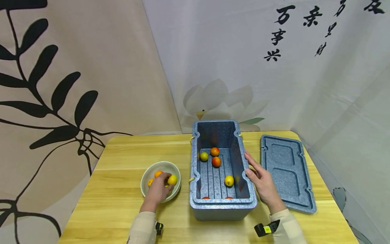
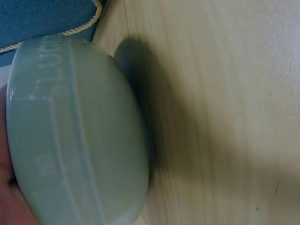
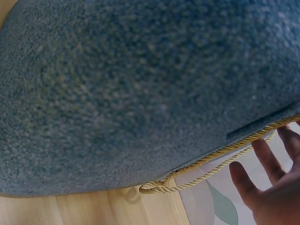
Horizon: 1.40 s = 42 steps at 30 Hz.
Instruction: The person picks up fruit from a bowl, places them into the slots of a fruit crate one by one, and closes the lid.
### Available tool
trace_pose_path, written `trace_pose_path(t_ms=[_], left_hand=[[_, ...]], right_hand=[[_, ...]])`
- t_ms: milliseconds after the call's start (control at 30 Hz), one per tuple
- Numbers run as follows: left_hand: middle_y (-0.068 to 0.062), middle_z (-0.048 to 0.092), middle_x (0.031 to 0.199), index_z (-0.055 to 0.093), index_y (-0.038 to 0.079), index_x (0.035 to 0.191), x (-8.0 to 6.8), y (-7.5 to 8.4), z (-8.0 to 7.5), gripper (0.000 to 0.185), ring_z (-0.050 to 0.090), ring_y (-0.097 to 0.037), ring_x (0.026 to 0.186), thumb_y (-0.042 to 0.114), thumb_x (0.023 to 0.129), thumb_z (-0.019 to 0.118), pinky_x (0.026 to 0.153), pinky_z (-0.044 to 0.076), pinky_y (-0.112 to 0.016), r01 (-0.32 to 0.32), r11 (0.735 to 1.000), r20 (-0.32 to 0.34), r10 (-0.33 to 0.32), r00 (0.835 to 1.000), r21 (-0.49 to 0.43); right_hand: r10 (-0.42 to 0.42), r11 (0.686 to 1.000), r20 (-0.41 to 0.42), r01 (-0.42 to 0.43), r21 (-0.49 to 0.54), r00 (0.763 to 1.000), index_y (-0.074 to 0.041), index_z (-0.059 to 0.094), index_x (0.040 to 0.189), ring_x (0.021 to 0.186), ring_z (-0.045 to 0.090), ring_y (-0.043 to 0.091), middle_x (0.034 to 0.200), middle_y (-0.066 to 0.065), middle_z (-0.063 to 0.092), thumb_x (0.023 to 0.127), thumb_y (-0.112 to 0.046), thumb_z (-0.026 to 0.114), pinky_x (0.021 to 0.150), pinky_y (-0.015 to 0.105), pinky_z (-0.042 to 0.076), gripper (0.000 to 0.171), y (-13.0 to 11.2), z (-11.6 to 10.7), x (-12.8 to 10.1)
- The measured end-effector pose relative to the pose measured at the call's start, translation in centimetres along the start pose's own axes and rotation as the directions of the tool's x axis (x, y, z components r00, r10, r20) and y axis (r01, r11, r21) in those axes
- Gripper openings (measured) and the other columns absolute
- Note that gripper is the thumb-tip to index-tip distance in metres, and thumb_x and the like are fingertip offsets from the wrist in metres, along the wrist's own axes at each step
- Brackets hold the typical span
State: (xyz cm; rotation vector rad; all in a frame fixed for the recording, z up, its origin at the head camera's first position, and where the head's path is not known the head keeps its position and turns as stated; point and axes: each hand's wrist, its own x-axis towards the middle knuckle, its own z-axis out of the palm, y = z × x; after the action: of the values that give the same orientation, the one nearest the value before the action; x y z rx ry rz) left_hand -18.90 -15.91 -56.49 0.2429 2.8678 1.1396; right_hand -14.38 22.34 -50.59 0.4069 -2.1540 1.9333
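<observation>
In the head view my left hand (image 1: 158, 188) reaches into a pale green bowl (image 1: 144, 174), its thumb and fingertips around a small round yellow fruit (image 1: 172, 179). Orange fruits (image 1: 158, 173) lie beside those fingers. The left wrist view shows mostly the outer side of the bowl (image 2: 93, 126); the fruit is hidden there. My right hand (image 1: 263, 184), fingers extended, is at the right rim of a grey-blue foam box (image 1: 223, 213). Close to its fingers in the right wrist view runs a gold rope (image 3: 220, 151) along the box side.
Inside the open box lie several red-orange fruits (image 1: 216, 162), a green one (image 1: 203, 156) and a yellow one (image 1: 229, 181). The box's lid (image 1: 286, 173) rests on the wooden table (image 1: 112, 189) to the right. A printed cloth (image 1: 128, 67) hangs behind.
</observation>
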Motion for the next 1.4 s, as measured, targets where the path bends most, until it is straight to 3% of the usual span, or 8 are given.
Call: trace_pose_path(t_ms=[233, 567, 833, 1133, 1267, 1400], left_hand=[[-0.015, 0.066, 0.105, 0.063, -0.006, 0.116, -0.1, 0.1, 0.0, 0.039, 0.065, -0.025, 0.090, -0.004, 0.080, 0.078, 0.081, 0.056, -0.038, -0.011, 1.000, -0.037, 0.010, 0.999, -0.027], [-0.022, 0.063, 0.113, 0.061, -0.011, 0.118, -0.4, -0.1, 0.0, 0.039, 0.063, -0.035, 0.107, -0.010, 0.081, 0.075, 0.091, 0.054, -0.037, 0.014, 0.983, -0.080, -0.029, 0.996, -0.185], [-0.017, 0.062, 0.111, 0.065, -0.006, 0.115, -0.6, 0.0, -0.4, 0.038, 0.063, -0.033, 0.105, -0.013, 0.079, 0.075, 0.090, 0.053, -0.032, -0.062, 0.944, -0.181, 0.003, 0.984, -0.323], [-0.021, 0.060, 0.120, 0.063, -0.006, 0.121, -1.1, 0.5, -1.3, 0.043, 0.063, -0.036, 0.108, -0.013, 0.080, 0.074, 0.087, 0.054, -0.028, -0.045, 0.910, -0.214, -0.049, 0.976, -0.412], [-0.023, 0.061, 0.119, 0.064, -0.006, 0.120, -0.9, 0.8, -2.0, 0.043, 0.063, -0.039, 0.106, -0.012, 0.079, 0.075, 0.086, 0.054, -0.029, -0.106, 0.912, -0.256, 0.001, 0.967, -0.397], [-0.020, 0.063, 0.116, 0.067, -0.003, 0.116, -0.6, 1.2, -2.6, 0.041, 0.064, -0.038, 0.104, -0.012, 0.077, 0.077, 0.084, 0.055, -0.030, -0.194, 0.916, -0.310, 0.081, 0.947, -0.352]], right_hand=[[-0.005, 1.000, -0.003, 0.005, 0.003, 1.000, -0.004, 0.043, 0.148, 0.127, 0.045, 0.017, 0.156, 0.010, 0.033, 0.099, 0.008, 0.048, 0.096, 0.019, 0.044, 0.051, 0.0, 0.0, 0.0], [0.003, 1.000, 0.002, -0.003, -0.007, 1.000, -0.005, 0.043, 0.148, 0.128, 0.045, 0.014, 0.156, 0.009, 0.033, 0.099, 0.007, 0.048, 0.097, 0.019, 0.043, 0.051, 0.0, 0.1, 0.0], [-0.003, 1.000, 0.002, 0.003, -0.005, 1.000, -0.005, 0.043, 0.148, 0.127, 0.045, 0.015, 0.156, 0.010, 0.033, 0.099, 0.008, 0.048, 0.097, 0.019, 0.043, 0.051, 0.0, 0.1, 0.0], [-0.005, 1.000, 0.009, 0.005, 0.002, 1.000, -0.005, 0.043, 0.148, 0.128, 0.045, 0.015, 0.156, 0.010, 0.033, 0.099, 0.008, 0.048, 0.098, 0.019, 0.043, 0.051, 0.0, 0.1, 0.1], [-0.012, 1.000, 0.006, 0.012, 0.005, 1.000, -0.004, 0.043, 0.148, 0.127, 0.045, 0.015, 0.155, 0.011, 0.033, 0.098, 0.009, 0.048, 0.097, 0.019, 0.043, 0.052, 0.0, 0.1, 0.1], [-0.009, 1.000, 0.004, 0.009, 0.003, 1.000, -0.003, 0.043, 0.148, 0.127, 0.045, 0.014, 0.156, 0.011, 0.033, 0.098, 0.008, 0.048, 0.097, 0.019, 0.043, 0.051, -0.1, 0.0, 0.1]])
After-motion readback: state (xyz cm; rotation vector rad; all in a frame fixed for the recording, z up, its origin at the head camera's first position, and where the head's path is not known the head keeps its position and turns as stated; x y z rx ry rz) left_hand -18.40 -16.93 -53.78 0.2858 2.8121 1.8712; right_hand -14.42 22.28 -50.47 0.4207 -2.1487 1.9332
